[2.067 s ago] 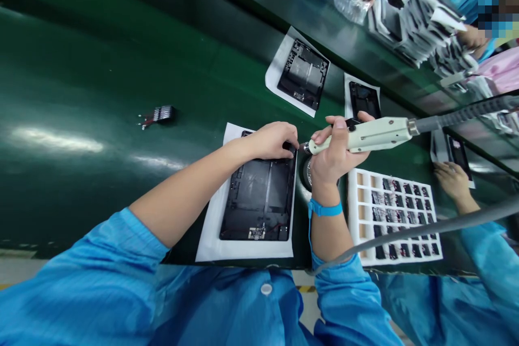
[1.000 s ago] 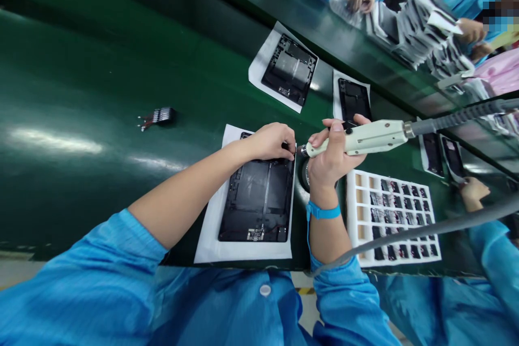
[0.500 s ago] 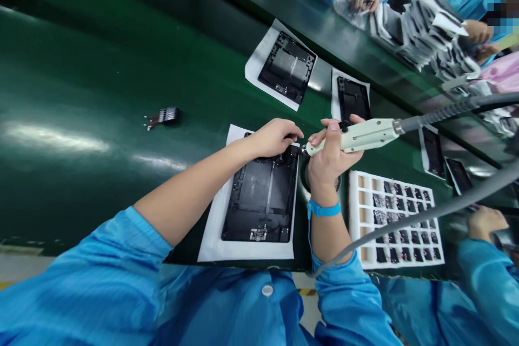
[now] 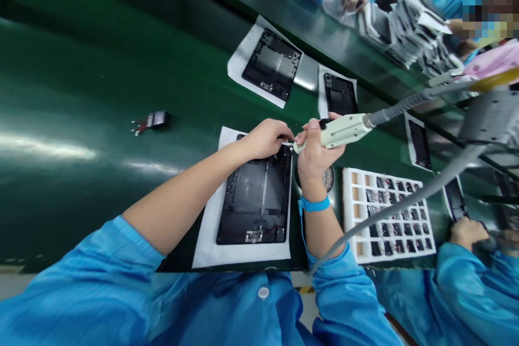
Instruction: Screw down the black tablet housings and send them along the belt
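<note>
Left hand (image 4: 268,139) bent over black housing (image 4: 251,192), fingers curled, hold unclear; right hand (image 4: 315,152) wrapped round screwdriver (image 4: 344,131) at housing's corner. Right of housing: dish (image 4: 333,177) of metal bits (image 4: 326,179), foam tray (image 4: 348,205) of black parts (image 4: 376,248).

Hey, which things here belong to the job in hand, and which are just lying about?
In use:
black housing, under the left hand
white sheet under it
pale corded tool, in the right hand
round dish nearby, probably

Apparently just lying about:
white tray of small parts
wired black parts at left
second housing, farther back
</note>
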### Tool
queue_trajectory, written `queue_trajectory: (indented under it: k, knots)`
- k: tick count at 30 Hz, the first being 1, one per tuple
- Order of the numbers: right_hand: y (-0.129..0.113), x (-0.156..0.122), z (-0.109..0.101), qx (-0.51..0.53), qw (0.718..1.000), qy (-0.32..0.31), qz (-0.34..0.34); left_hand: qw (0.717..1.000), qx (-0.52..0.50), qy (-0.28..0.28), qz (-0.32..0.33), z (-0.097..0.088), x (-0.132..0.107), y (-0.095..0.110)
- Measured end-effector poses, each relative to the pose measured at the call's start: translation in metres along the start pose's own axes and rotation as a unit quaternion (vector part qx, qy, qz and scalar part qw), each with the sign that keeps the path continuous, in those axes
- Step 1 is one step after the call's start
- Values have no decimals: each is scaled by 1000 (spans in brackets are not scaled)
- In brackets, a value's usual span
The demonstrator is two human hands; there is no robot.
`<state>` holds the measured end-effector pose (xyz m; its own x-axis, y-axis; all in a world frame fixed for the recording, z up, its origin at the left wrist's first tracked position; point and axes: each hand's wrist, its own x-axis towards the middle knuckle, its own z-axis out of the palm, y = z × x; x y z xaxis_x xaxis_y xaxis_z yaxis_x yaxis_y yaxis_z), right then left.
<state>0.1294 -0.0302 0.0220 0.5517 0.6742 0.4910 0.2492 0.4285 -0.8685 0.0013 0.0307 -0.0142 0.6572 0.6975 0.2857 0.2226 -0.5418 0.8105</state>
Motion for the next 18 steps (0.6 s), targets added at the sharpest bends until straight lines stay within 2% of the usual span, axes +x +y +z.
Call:
queue_trajectory:
  k: [3, 5, 8, 11, 15, 18]
  knots:
    - [10, -2, 3, -7, 1000, -9, 23, 1000, -5, -8, -6, -2, 0, -3]
    - [16, -3, 4, -27, 997, -29, 66, 1000, -8, -14, -17, -6, 0, -3]
    - [20, -2, 5, -26, 991, -61, 120, 999, 2, -23, -48, -16, -1, 2]
    - [19, -1, 7, -41, 987, -77, 136, 996, 25, -34, -84, -25, -4, 10]
    - [14, 1, 14, -107, 986, -92, 90, 990, 61, -23, -129, -27, -2, 22]
    - [10, 5, 13, -115, 988, -95, 48, 983, 99, -9, -157, -26, -1, 37]
